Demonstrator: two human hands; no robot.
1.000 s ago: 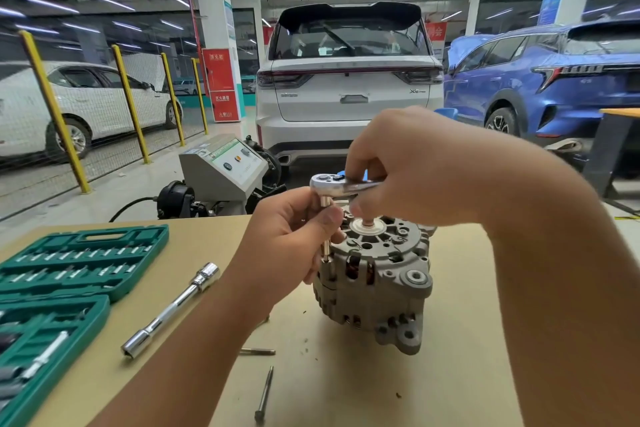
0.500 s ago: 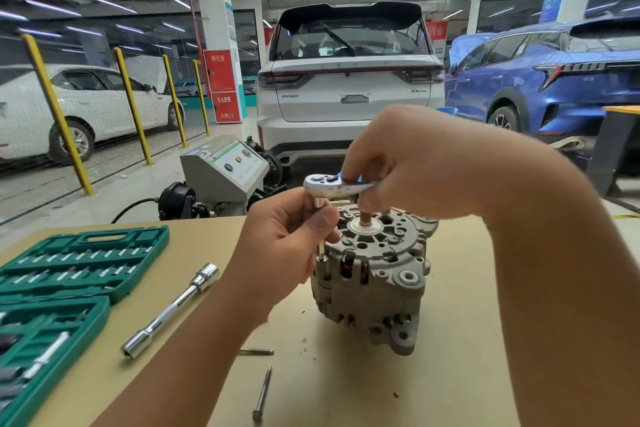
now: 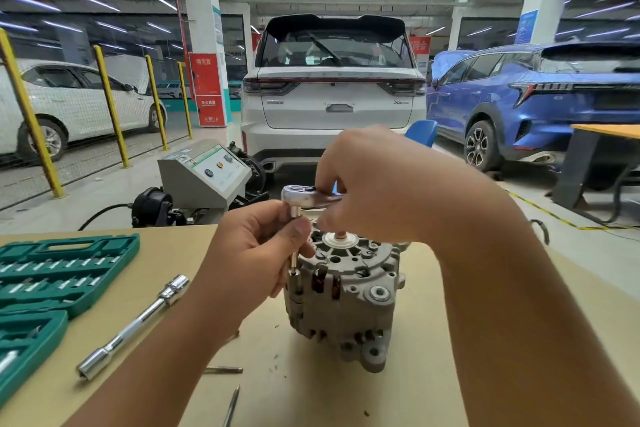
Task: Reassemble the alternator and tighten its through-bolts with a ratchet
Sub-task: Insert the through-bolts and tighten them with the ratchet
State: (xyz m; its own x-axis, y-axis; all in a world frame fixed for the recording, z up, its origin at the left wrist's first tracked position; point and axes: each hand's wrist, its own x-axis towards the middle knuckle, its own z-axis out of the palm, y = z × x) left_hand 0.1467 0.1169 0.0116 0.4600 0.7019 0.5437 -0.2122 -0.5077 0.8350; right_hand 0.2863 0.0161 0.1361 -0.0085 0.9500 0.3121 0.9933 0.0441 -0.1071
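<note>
The alternator (image 3: 343, 302) stands on the table (image 3: 433, 374) before me. My left hand (image 3: 252, 260) pinches the extension under the ratchet (image 3: 304, 196), whose handle my right hand (image 3: 374, 184) grips. Two loose bolts (image 3: 231, 404) lie nearer me.

Bright, even light comes from ceiling strip lamps (image 3: 86, 2), which smear into streaks toward the upper corners. Wide-angle distortion bows the yellow posts (image 3: 29, 114) left of the white car (image 3: 332, 94). Shadows on the table (image 3: 433, 374) are soft, and the ratchet (image 3: 304, 196) head glints.
</note>
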